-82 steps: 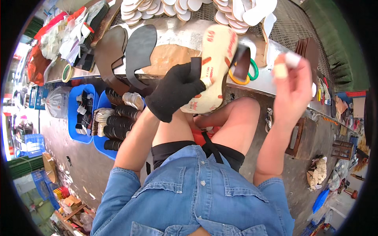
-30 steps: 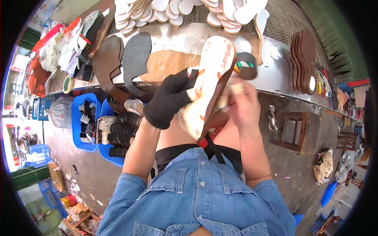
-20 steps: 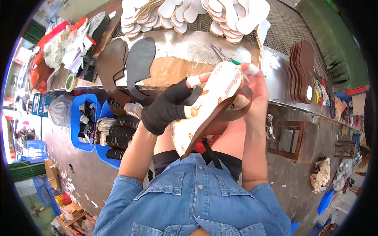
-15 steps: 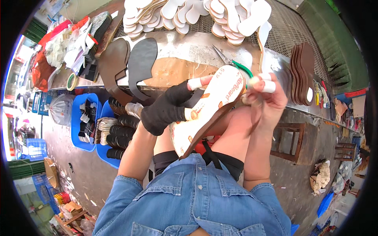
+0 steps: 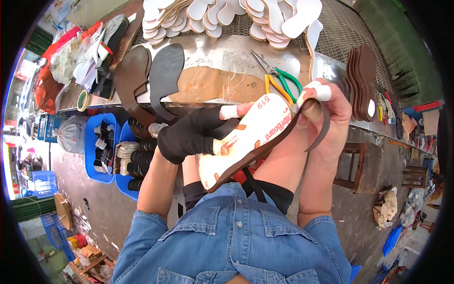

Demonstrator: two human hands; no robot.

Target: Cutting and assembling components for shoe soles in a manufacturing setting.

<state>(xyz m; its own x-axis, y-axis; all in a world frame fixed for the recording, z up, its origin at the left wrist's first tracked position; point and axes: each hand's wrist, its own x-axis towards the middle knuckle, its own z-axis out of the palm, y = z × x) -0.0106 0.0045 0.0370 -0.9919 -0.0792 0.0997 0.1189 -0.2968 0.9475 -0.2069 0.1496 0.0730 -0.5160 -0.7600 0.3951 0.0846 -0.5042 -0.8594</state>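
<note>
L forearm [image 5: 156,187] up fr. lower edge, elbow bent, leaning a bit inward. L hand [image 5: 198,135] in black glove [image 5: 182,137], finger ends poking out. Index [image 5: 243,110] stretched to the R, white tape round it; thumb [image 5: 221,147] below, nearer torso, also wrapped, nail showing. Index & thumb well apart, closed in firm grip.

R forearm [image 5: 319,177] near vert., tipped slightly outward, wrist up. R hand [image 5: 328,113] bare-skinned, a bit higher than L. Fingers [image 5: 323,92] curled in twd thumb [image 5: 311,110], pinching; white tape on fingers, beige wrap on thumb. Denim sleeves [image 5: 324,236] end approx. at elbows.
</note>
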